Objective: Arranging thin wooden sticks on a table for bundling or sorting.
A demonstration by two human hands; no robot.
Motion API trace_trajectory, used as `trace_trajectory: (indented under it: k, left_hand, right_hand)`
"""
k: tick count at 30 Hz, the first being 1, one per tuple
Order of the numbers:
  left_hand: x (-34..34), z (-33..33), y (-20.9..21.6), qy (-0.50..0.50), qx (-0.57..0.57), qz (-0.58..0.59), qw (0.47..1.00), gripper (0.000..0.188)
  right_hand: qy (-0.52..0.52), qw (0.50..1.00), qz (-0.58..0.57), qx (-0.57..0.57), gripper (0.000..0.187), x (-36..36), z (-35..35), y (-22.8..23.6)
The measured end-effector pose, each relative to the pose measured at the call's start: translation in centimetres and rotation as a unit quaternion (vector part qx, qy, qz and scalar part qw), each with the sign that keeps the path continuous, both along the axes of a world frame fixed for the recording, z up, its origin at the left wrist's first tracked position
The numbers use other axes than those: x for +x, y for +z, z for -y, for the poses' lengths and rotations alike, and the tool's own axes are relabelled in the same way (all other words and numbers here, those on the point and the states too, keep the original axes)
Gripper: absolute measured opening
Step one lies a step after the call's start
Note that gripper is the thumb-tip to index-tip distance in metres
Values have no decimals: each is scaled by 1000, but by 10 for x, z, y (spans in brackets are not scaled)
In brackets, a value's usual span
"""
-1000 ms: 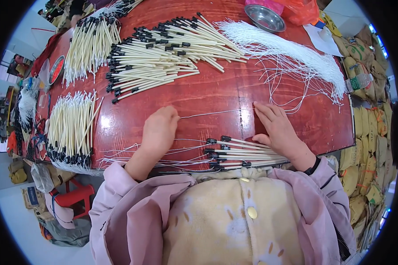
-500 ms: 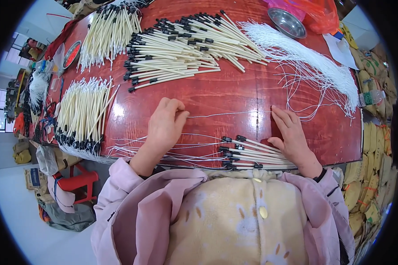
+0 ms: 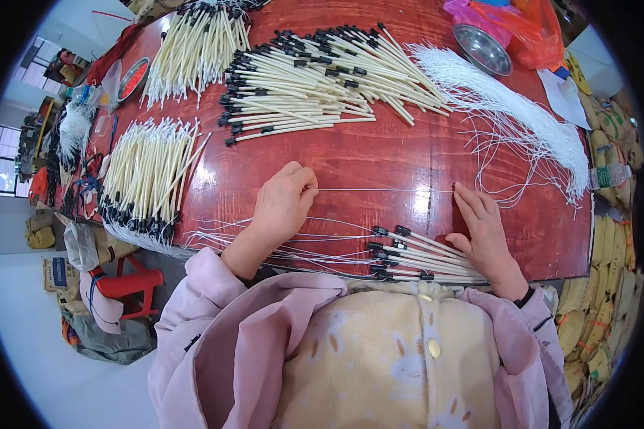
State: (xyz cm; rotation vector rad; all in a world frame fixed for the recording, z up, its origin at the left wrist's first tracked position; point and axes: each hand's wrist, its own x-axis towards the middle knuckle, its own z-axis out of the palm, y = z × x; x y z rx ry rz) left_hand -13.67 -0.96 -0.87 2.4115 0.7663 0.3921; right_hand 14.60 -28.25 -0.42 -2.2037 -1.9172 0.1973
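My left hand (image 3: 284, 201) rests on the red wooden table (image 3: 379, 154), fingers pinched on one end of a thin white string (image 3: 386, 190). The string runs straight to the right, where my right hand (image 3: 481, 229) presses its fingertips flat on the other end. Under my right palm, at the table's near edge, lies a small bundle of cream sticks with black tips (image 3: 415, 257). Loose white strings (image 3: 315, 239) trail between my wrists.
A big heap of black-tipped cream sticks (image 3: 315, 82) lies at the table's middle back, more stick bundles (image 3: 144, 175) at the left. A mass of white strings (image 3: 511, 114) spreads at the right. A steel bowl (image 3: 483, 48) and pink bag stand far right.
The view has shifted slightly. My left hand has closed its fingers on the string's end, and the string now lies taut between both hands.
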Motion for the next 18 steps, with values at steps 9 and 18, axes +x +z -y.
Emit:
trace_trajectory:
  k: [9,18]
  left_hand:
    - [27,-42,7,1,93,46,995,14]
    - [58,-82,-25,-39,256,-11,966,15]
  right_hand:
    - [11,999,-19,37,79,1,-1,1]
    - [2,1000,-28,12,79,0,-3,1]
